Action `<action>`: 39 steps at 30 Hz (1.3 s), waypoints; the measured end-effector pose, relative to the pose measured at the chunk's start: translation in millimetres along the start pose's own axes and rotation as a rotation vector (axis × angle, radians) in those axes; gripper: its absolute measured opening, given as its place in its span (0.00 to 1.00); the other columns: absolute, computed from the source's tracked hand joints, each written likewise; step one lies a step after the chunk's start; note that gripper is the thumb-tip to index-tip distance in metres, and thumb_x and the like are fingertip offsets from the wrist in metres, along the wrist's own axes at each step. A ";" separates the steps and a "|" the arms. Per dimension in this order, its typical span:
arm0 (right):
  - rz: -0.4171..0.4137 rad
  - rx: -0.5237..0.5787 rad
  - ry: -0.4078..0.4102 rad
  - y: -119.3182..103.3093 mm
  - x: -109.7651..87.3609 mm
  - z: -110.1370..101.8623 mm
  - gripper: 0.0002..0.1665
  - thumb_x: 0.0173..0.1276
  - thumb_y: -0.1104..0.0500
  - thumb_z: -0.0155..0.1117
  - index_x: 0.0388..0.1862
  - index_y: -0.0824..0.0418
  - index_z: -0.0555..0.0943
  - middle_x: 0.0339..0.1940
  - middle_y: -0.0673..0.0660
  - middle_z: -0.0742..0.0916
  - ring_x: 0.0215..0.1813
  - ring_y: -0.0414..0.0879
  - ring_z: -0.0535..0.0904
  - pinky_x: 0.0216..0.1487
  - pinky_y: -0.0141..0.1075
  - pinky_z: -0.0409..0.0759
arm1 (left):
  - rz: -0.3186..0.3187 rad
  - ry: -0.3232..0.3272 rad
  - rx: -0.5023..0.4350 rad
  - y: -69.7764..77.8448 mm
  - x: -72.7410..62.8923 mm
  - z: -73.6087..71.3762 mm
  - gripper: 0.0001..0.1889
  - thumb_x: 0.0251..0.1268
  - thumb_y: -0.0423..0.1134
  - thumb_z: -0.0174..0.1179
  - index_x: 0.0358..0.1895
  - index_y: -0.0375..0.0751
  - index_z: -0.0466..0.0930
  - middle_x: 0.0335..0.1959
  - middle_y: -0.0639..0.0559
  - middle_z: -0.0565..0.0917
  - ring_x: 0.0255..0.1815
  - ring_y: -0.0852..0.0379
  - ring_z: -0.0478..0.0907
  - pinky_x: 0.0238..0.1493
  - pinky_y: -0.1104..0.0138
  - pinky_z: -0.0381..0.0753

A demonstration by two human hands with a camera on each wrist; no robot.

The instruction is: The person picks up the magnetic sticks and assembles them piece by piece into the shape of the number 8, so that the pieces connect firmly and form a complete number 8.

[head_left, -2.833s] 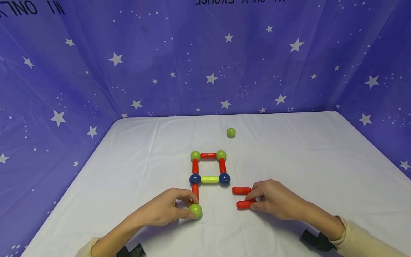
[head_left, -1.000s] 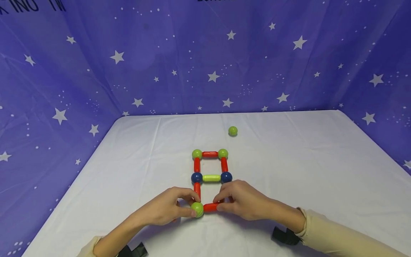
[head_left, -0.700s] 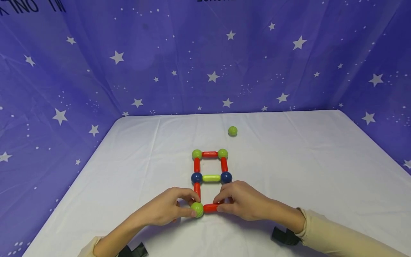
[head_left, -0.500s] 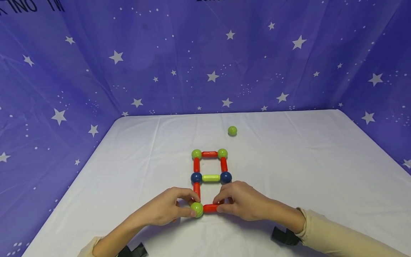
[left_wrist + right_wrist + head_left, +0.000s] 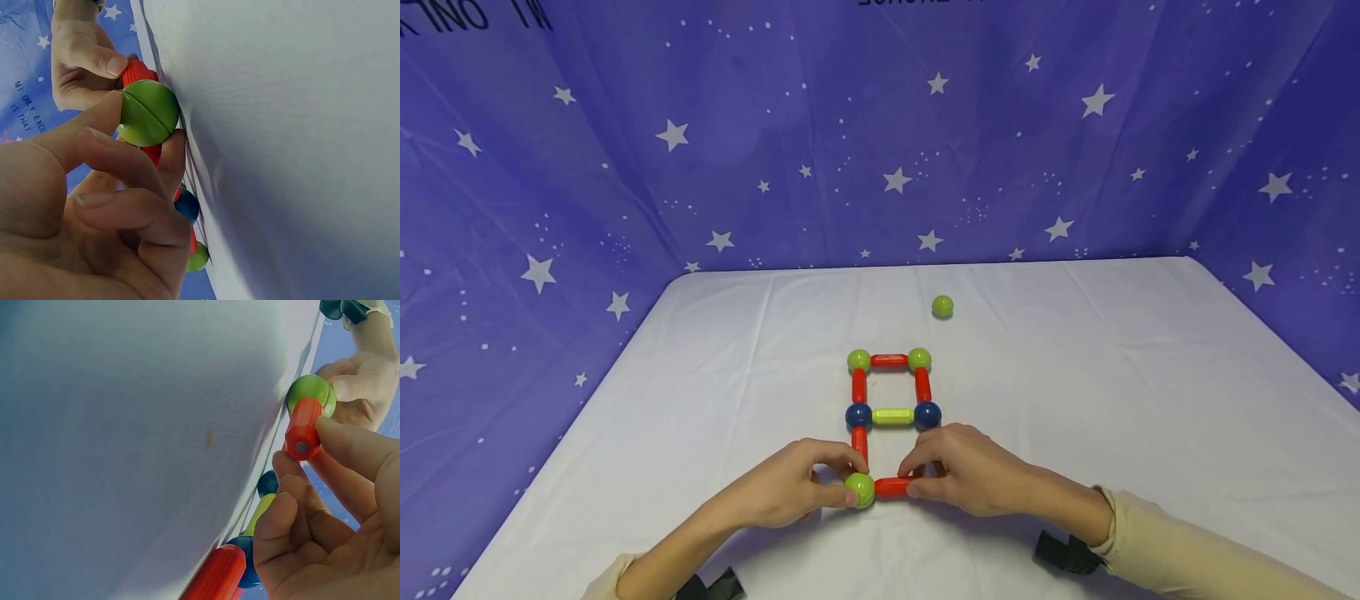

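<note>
A flat frame of magnetic balls and rods lies on the table. My left hand [image 5: 805, 483] pinches the green ball [image 5: 861, 490] at its near left corner between thumb and fingers. A red rod [image 5: 860, 446] runs from that ball to the left blue ball [image 5: 858, 416]. My right hand [image 5: 970, 468] pinches another red rod [image 5: 892, 487], its left end against the held green ball. The rod's other end [image 5: 301, 447], with a silver disc, shows in the right wrist view. There too, a further red rod [image 5: 215, 575] sits by a blue ball [image 5: 247, 556]; my right hand hides it in the head view.
The frame's far part has two green balls [image 5: 919, 359], red rods [image 5: 889, 361] and a yellow-green rod [image 5: 892, 417]. A loose green ball [image 5: 943, 306] lies farther back on the white tablecloth [image 5: 1075, 358]. A purple star-patterned curtain [image 5: 820, 125] surrounds the table.
Since the earliest frame, my right hand has moved left with a red rod and brought its end to the held green ball. During the last second both hands have stayed nearly still.
</note>
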State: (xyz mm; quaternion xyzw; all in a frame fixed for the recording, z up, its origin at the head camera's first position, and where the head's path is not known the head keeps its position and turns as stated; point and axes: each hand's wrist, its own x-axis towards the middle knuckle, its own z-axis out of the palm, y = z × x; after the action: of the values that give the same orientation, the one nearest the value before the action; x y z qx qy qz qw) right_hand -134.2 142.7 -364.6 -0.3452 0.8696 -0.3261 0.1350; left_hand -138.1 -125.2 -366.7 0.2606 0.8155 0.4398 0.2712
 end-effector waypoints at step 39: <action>0.351 -0.167 0.417 117.6 98.7 -108.3 0.31 0.67 0.57 0.68 0.67 0.64 0.74 0.53 0.70 0.83 0.51 0.61 0.79 0.52 0.53 0.74 | -0.012 0.002 0.011 -0.7 -0.4 -2.0 0.11 0.64 0.41 0.67 0.48 0.52 0.84 0.40 0.57 0.82 0.18 0.60 0.72 0.20 0.68 0.73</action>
State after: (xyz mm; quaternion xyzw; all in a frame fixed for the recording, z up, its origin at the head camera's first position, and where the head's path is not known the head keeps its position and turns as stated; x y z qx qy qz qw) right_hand -315.9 190.7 -362.0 -0.1249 0.9489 -0.2891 -0.0211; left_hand -139.3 -126.9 -366.3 0.2569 0.8198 0.4339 0.2716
